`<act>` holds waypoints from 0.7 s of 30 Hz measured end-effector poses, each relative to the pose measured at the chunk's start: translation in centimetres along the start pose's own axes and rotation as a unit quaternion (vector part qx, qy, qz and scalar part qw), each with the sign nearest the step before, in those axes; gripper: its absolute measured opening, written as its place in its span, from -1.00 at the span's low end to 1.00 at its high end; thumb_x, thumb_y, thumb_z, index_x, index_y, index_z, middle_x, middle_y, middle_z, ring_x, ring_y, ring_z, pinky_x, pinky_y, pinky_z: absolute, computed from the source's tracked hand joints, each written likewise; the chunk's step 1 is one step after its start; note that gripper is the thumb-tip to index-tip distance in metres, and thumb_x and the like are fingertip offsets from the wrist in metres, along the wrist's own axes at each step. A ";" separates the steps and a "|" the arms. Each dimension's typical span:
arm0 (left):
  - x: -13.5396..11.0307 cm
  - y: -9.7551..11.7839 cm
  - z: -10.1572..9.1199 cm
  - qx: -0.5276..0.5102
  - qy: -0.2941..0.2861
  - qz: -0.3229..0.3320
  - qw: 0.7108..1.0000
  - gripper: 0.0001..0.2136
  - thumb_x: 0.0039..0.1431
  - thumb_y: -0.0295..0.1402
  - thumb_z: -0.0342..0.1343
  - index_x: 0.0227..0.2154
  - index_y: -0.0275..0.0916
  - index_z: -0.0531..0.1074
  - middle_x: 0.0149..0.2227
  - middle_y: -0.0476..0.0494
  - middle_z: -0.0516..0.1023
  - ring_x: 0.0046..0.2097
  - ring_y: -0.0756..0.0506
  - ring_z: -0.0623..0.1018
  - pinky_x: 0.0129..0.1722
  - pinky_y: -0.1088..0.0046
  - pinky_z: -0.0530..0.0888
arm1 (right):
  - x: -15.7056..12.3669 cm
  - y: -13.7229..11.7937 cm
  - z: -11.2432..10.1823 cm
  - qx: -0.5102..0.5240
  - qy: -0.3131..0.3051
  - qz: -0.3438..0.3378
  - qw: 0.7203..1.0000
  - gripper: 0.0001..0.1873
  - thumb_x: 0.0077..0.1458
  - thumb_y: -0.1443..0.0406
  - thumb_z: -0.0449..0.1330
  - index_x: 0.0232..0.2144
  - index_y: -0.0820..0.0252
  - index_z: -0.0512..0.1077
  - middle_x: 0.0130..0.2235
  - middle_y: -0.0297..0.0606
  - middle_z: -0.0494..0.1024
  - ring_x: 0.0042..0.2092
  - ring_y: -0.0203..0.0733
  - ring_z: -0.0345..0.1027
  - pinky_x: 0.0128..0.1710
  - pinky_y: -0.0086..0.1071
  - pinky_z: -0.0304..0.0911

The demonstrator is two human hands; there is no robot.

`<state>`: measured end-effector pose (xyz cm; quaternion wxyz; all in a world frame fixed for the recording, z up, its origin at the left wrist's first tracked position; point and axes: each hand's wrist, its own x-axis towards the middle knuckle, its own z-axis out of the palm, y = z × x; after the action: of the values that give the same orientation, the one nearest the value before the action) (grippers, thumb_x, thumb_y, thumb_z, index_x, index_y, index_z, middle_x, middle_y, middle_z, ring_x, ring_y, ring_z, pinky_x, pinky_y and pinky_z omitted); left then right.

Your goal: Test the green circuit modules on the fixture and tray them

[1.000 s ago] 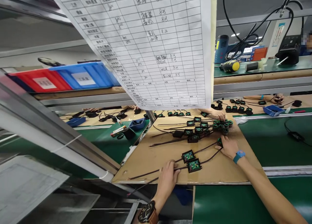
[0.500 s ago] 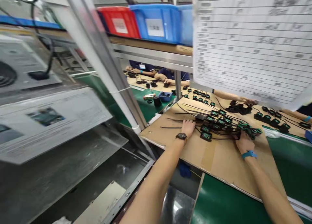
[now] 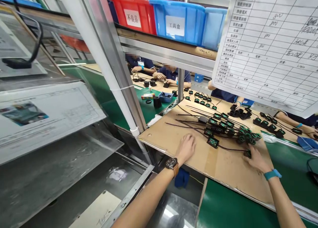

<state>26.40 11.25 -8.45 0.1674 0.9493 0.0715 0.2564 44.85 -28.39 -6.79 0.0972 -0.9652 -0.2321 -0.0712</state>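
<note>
Two hands: left hand (image 3: 186, 148) loosely spread over cardboard (image 3: 233, 175); right hand (image 3: 258, 160) at small round part (image 3: 247, 153), grip unclear. Wired circuit module (image 3: 213, 142) at right hand's 10 o'clock; blue bin (image 3: 190, 18) beyond, left hand's 12.

The red bin (image 3: 148, 18) reads 不良品, the blue bin (image 3: 192, 24) 工具盒, the sheet (image 3: 269, 56) 800.

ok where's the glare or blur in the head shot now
Head view: bright glare on the shiny grey surface at bottom centre; left hand slightly smeared at the fingers; print on the photo sheet too soft to read; blue bin's label crisp.
</note>
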 end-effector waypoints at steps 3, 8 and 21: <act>-0.8 0.0 0.2 -0.015 0.004 -0.009 1.000 -0.80 0.32 -0.38 -0.03 -0.10 -0.26 0.44 0.05 -0.30 0.48 0.11 -0.23 0.44 0.19 0.14 0.41 | 1.0 -1.8 -2.4 -0.002 0.043 -0.040 0.998 -0.33 0.13 0.25 0.05 0.28 0.36 0.19 0.19 0.12 0.41 0.22 0.18 0.29 0.19 -0.03 0.26; -0.7 0.3 0.1 -0.014 0.007 -0.016 1.000 -0.78 0.33 -0.38 -0.08 -0.14 -0.28 0.45 0.03 -0.34 0.48 0.11 -0.26 0.45 0.18 0.09 0.41 | 6.4 -10.7 -2.4 0.014 0.055 -0.107 0.993 -0.46 0.27 0.22 -0.01 0.22 0.39 0.28 0.21 0.08 0.40 0.25 0.08 0.21 0.30 -0.10 0.11; -0.7 -0.1 0.3 -0.006 0.003 -0.013 1.000 -0.75 0.32 -0.38 -0.06 -0.09 -0.30 0.47 0.04 -0.34 0.50 0.10 -0.27 0.48 0.18 0.09 0.43 | 8.6 -12.8 -0.4 0.029 0.007 -0.140 0.990 -0.46 0.18 0.12 0.25 0.12 0.28 0.34 0.12 0.00 0.38 0.18 0.08 0.18 0.20 -0.18 0.13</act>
<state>25.95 11.09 -9.08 0.1759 0.9465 0.0826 0.2578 46.55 -13.58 -2.85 0.1154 -0.9196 -0.3660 -0.0841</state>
